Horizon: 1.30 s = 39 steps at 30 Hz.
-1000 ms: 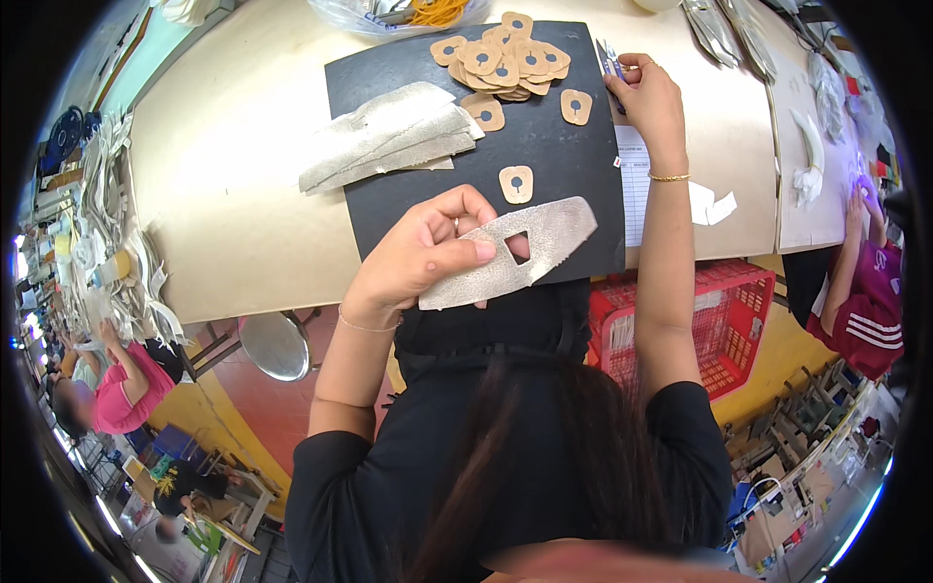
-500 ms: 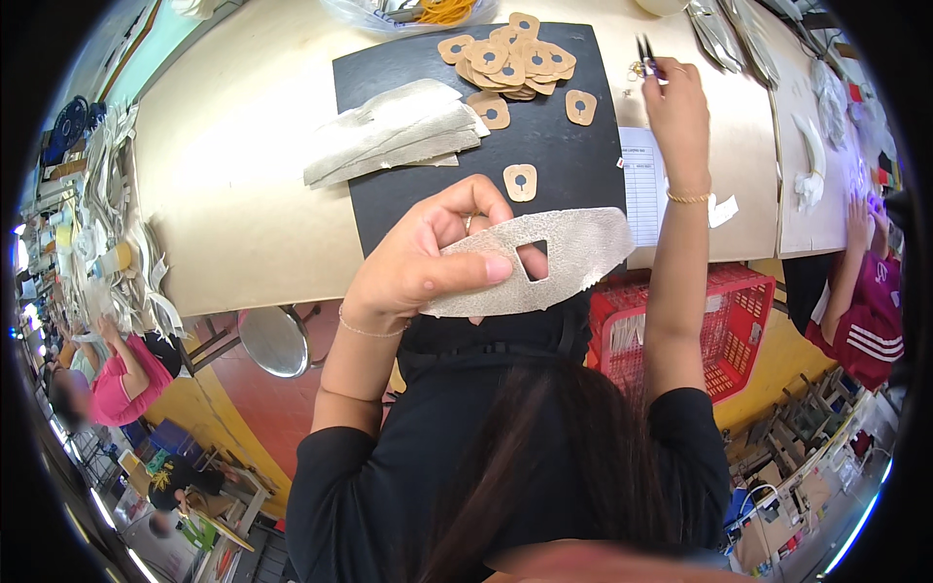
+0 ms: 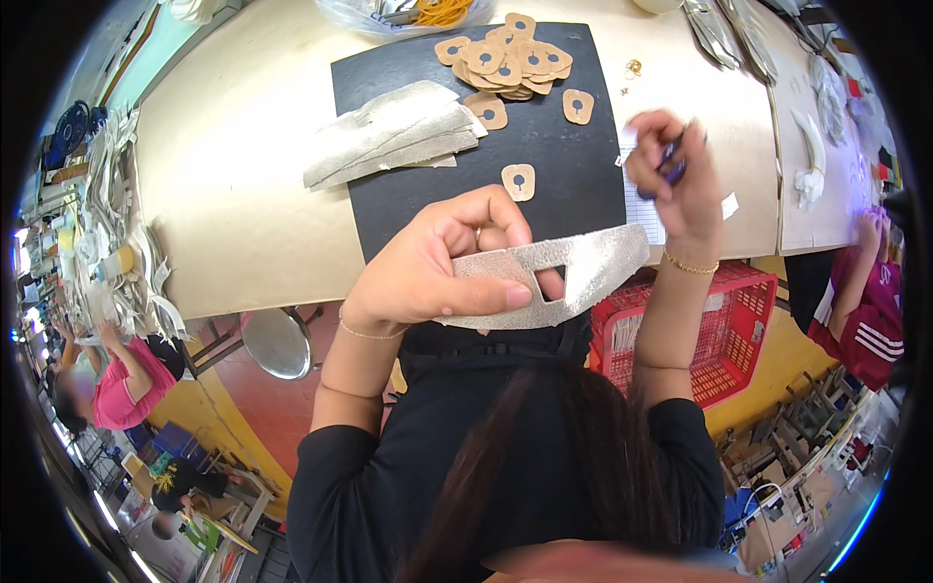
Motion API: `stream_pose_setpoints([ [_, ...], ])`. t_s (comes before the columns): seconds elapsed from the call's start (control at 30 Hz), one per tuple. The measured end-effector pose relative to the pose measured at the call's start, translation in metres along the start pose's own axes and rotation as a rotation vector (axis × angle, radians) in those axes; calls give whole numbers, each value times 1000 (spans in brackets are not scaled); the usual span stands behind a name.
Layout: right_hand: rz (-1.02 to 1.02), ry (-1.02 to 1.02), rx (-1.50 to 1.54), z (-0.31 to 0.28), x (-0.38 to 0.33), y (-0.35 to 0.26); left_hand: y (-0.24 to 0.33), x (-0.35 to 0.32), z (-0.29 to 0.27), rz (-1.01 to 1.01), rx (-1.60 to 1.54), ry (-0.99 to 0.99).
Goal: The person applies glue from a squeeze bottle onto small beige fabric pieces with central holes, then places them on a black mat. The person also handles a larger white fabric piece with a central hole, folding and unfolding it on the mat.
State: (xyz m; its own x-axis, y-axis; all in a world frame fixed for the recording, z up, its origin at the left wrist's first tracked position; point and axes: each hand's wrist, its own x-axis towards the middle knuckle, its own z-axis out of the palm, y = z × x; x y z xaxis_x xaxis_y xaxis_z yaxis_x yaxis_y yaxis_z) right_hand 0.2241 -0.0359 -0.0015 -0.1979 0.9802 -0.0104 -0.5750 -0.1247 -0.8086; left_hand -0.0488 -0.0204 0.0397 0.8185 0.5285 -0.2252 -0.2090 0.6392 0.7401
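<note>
My left hand (image 3: 437, 262) grips a long silver-grey cut piece (image 3: 593, 267) with a slot hole, held up close above the table's near edge. My right hand (image 3: 671, 170) is raised beside it, fingers closed on a small dark purple tool (image 3: 673, 163); what kind of tool it is stays blurred. On the black mat (image 3: 573, 165) lies one tan patch with a dark dot (image 3: 518, 181) just beyond my left hand. Further back sit a pile of tan patches (image 3: 510, 60) and a stack of silver-grey pieces (image 3: 394, 136).
A red basket (image 3: 724, 325) stands under the table at my right. A white paper sheet (image 3: 643, 204) lies by the mat's right edge. Other people sit at far left (image 3: 121, 374) and far right (image 3: 865, 291). Cut pieces are heaped along the left table edge (image 3: 112, 223).
My left hand has lifted the silver piece nearer to the camera. My right hand came back from the far side of the mat, holding the small tool, toward the piece.
</note>
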Motion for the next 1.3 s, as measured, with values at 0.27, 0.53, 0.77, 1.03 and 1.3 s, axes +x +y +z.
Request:
stream_pose_setpoints([
  [0.27, 522, -298, -722, 32, -20, 4, -8, -5, -14, -196, 307, 183],
  [0.53, 491, 195, -990, 27, -14, 40, -33, 24, -40, -153, 555, 524],
  [0.77, 315, 287, -1112, 26, -2, 46, -42, 34, -47, -114, 635, 613],
  [1.03, 363, 261, -1161, 24, 2, 47, -44, 36, -46, -75, 832, 641],
  [1.3, 326, 213, -1191, 21, 5, 47, -46, 36, -46, -89, 857, 651],
])
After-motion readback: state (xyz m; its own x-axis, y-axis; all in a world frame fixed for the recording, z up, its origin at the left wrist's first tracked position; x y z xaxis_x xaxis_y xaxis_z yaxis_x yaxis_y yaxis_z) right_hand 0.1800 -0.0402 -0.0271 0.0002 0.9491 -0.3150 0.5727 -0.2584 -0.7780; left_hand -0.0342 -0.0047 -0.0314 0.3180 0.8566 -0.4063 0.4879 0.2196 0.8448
